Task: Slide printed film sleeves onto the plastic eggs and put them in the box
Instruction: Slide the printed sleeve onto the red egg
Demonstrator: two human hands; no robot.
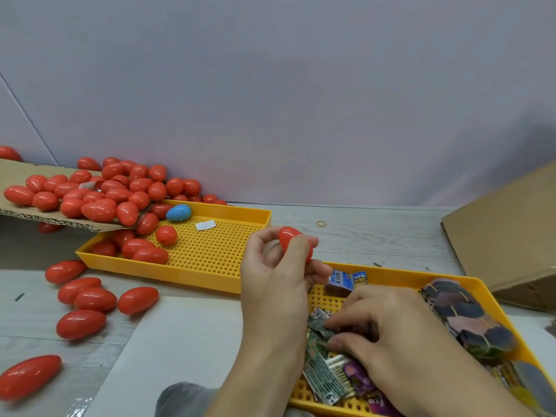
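Left hand (272,276) pinches a red egg (293,242) above the bench (376,236) | right hand (388,329) rests relaxed fingers on film sleeves (325,371) in the near yellow tray (391,273) | far yellow tray (210,257) holds red eggs, one blue egg (178,212) | cardboard flap (18,176) spills more eggs | cardboard box (508,236) at right | rubber band (321,223) beyond.

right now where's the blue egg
Head view, left of centre: the blue egg lies at the far-left end of the yellow tray, beside spilled red eggs.
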